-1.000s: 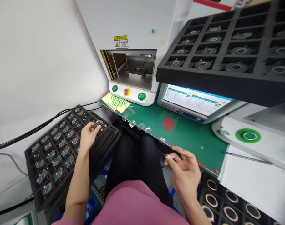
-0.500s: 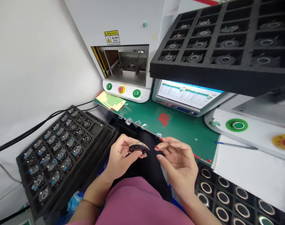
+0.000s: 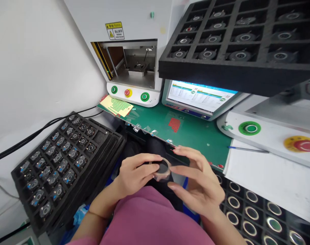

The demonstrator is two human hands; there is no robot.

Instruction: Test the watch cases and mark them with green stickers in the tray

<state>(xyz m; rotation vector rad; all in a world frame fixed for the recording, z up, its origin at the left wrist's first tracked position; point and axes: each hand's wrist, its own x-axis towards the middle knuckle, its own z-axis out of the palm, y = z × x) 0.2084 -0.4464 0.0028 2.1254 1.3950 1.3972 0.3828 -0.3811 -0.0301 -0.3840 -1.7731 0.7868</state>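
Note:
My left hand (image 3: 135, 173) grips a round watch face (image 3: 163, 167) with a gold-coloured rim and a dark glass, above my lap. Its fingers lie over the watch face's left side; the underside is hidden. Beside the right edge is my right hand (image 3: 198, 180), its thumb and fingers spread. The right index fingertip is at the rim, and I cannot tell whether it touches. A black foam tray (image 3: 98, 137) at the left carries rows of dark watch parts. At lower right another tray (image 3: 240, 206) contains rings with pale gold rims.
Ahead stands a white press machine (image 3: 134, 97) with green and red buttons. A foam tray (image 3: 208, 69) of watch cases overhangs a screen (image 3: 193, 97). On the green bench top (image 3: 195, 136) lie red stickers (image 3: 174, 125) and a yellow sheet (image 3: 117, 105). A pen (image 3: 246, 149) rests on white paper (image 3: 272, 170).
My left hand has turned the watch face from edge-on, so its dark glass shows, and shifted its fingers on top. The right hand has come to its rim. The camera view has shifted slightly.

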